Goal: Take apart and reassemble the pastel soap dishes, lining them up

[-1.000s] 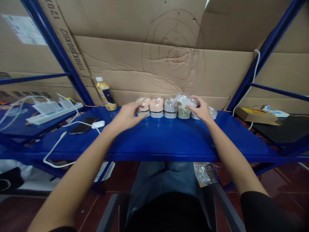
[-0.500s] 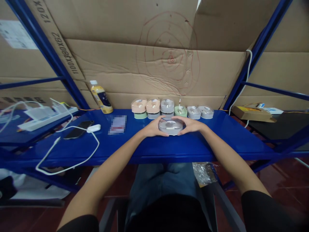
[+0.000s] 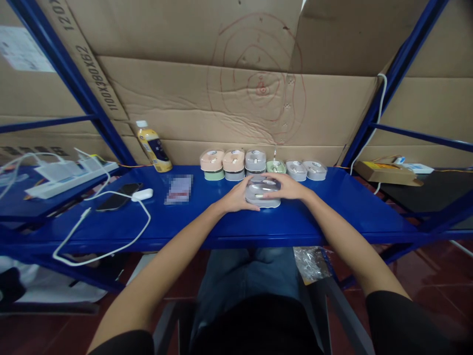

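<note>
A small grey oval box (image 3: 263,202) with a clear, smoky lid (image 3: 266,184) stands on the blue tabletop in front of me, between my two hands. My left hand (image 3: 236,197) wraps round its left side, with the thumb along the near edge. My right hand (image 3: 290,187) grips the right side higher up, at the lid, its thumb across the front. The lid sits higher than the grey base's rim; whether it is fully loose I cannot tell. Behind, a row holds a peach box (image 3: 212,159), another peach box (image 3: 234,159), a grey box (image 3: 255,160) and a green box (image 3: 276,168).
Two more grey boxes end the row, one being the rightmost box (image 3: 315,170). To the left are a yellow bottle (image 3: 154,149), a blurred packet (image 3: 179,189), a phone (image 3: 118,196), a white cable (image 3: 150,217) and a power strip (image 3: 70,181). An open carton (image 3: 386,173) lies right.
My right hand has moved up and slightly left, its thumb now across the box's front. The lid has risen relative to the base. My left hand stays round the left side.
</note>
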`<act>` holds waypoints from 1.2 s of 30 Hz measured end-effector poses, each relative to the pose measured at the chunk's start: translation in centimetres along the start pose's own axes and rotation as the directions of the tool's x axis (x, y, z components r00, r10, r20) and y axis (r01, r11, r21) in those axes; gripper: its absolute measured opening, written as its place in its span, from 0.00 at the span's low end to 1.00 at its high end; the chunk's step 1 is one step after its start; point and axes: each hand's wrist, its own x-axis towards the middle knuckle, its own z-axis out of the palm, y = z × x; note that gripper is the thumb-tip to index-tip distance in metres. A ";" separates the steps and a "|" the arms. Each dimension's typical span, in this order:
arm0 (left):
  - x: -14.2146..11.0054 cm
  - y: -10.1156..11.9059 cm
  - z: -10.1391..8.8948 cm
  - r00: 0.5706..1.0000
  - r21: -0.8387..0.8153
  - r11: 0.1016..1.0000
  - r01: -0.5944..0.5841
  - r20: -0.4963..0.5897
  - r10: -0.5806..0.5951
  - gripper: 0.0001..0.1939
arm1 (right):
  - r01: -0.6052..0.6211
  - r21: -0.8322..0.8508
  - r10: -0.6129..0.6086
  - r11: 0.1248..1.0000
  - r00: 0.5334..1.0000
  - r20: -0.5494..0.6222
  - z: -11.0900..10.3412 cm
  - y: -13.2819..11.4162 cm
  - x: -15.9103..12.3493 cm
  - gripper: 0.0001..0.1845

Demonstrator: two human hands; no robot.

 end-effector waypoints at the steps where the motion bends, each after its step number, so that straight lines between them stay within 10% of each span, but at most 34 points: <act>1: -0.1 0.0 -0.1 1.000 0.012 1.000 -0.009 0.001 0.009 0.66 | -0.033 0.028 0.033 0.999 0.999 -0.021 -0.7 0.4 -0.2 0.40; 8: -0.4 0.4 -0.4 0.996 0.166 0.986 -0.026 0.094 0.010 0.28 | -0.304 -0.022 0.292 0.952 0.932 -0.213 -3.6 2.8 -1.0 0.33; 20: -0.1 -0.6 -2.8 0.977 0.185 0.978 0.095 -0.204 -0.056 0.29 | -0.429 -0.191 0.436 0.883 0.900 -0.008 -5.2 3.7 -1.5 0.35; 36: -2.7 -3.3 -6.8 0.964 0.303 0.923 0.237 -0.187 -0.186 0.29 | -0.498 -0.282 0.549 0.820 0.824 0.142 -6.4 5.5 -2.4 0.49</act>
